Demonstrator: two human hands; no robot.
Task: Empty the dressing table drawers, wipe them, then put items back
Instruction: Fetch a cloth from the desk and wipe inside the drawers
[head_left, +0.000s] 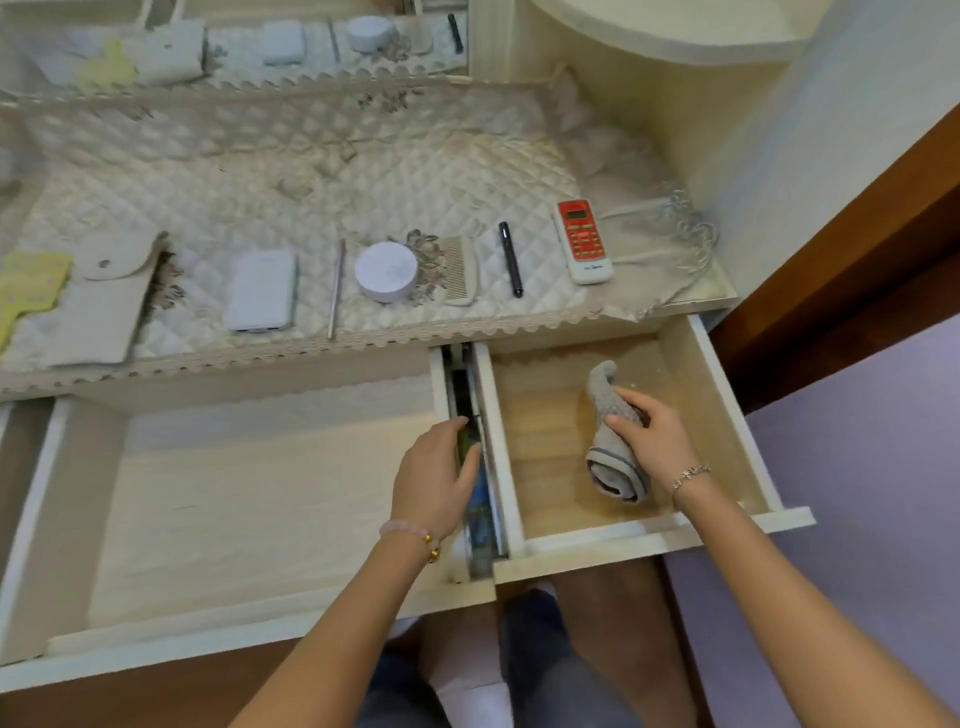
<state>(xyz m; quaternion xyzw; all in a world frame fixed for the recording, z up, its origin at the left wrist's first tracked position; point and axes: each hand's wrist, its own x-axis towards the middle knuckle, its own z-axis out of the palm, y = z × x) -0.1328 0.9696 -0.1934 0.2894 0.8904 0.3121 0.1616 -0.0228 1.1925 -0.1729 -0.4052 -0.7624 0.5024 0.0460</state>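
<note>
Cloth (615, 465), grey and rolled, lies in the right drawer (545, 441) with the right hand (649, 436) curled round it, while the left hand (431, 473) grips the right wall of the wide left drawer (260, 493), fingers hooked over its edge

Grey cloth (615, 441), red-faced remote (582, 241)
</note>
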